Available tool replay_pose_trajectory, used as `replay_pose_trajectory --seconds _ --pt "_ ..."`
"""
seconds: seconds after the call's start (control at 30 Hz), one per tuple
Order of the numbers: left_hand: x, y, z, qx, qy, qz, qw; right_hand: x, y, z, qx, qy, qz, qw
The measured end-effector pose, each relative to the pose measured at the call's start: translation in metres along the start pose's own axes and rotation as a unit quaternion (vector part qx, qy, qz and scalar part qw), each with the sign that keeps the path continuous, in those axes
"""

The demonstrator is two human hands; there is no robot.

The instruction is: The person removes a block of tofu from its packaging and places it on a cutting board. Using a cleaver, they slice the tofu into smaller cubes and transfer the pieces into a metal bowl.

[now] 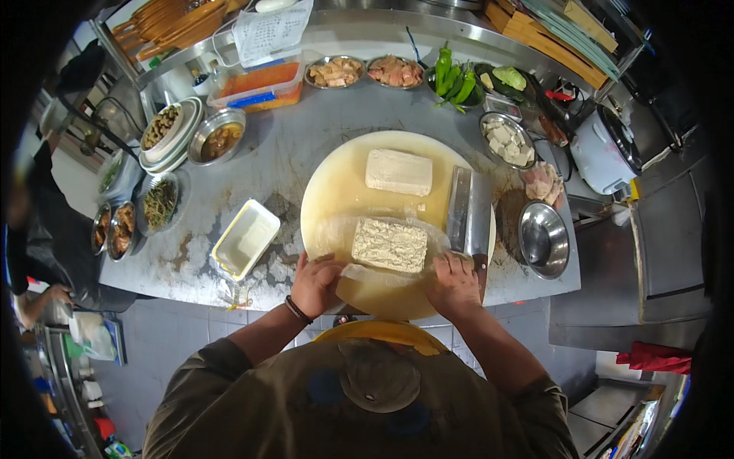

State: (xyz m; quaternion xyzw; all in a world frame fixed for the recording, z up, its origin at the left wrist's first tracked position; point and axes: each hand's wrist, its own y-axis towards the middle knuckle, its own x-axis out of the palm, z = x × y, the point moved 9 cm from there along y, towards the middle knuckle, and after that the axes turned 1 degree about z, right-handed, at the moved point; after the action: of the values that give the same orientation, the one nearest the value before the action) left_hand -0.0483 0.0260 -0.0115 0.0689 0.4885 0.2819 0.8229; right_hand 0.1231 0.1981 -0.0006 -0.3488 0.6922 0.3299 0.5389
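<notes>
My left hand [316, 285] pinches the near left corner of a thin translucent wrapping sheet [381, 275]. At its near right corner, my right hand [456, 285] has hold of the same sheet, close to the cleaver's handle. Between the hands, a block of tofu [390, 245] with a rough, crumpled top rests on the spread sheet. A second, smoother tofu block [399, 172] lies farther back on the round cutting board [330, 178]. Along the board's right side lies a cleaver [469, 209], flat, its handle towards me. To the left stands a white plastic tub [246, 240].
A steel bowl [543, 240] and a bowl of tofu cubes [507, 140] stand at right, near raw meat [542, 182]. Green peppers [453, 77] and meat bowls [336, 73] line the back. Dishes [159, 201] crowd the left, where another person's hand [59, 294] shows.
</notes>
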Motion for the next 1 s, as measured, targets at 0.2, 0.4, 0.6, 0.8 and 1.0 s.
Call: replay_pose_trajectory --seconds 0.2,0.4,0.6,0.8,1.0 --pt "-0.004 0.003 -0.006 -0.053 -0.122 -0.012 0.991 0.011 0.008 0.005 -0.066 0.073 0.032 0.995" --pt "-0.008 -0.002 -0.001 -0.097 -0.212 -0.063 0.970 -0.010 -0.010 -0.002 -0.048 0.162 -0.043 0.985" --pt "0.005 -0.001 -0.005 -0.124 -0.289 -0.094 0.945 -0.007 -0.011 0.010 -0.027 0.067 0.001 0.997" --pt "0.011 0.001 -0.012 -0.127 -0.247 -0.144 0.950 -0.006 0.003 -0.001 -0.015 0.157 -0.091 0.983" --pt "-0.002 0.014 0.009 -0.006 0.039 -0.080 0.996 0.021 0.008 0.017 -0.019 -0.034 -0.143 0.989"
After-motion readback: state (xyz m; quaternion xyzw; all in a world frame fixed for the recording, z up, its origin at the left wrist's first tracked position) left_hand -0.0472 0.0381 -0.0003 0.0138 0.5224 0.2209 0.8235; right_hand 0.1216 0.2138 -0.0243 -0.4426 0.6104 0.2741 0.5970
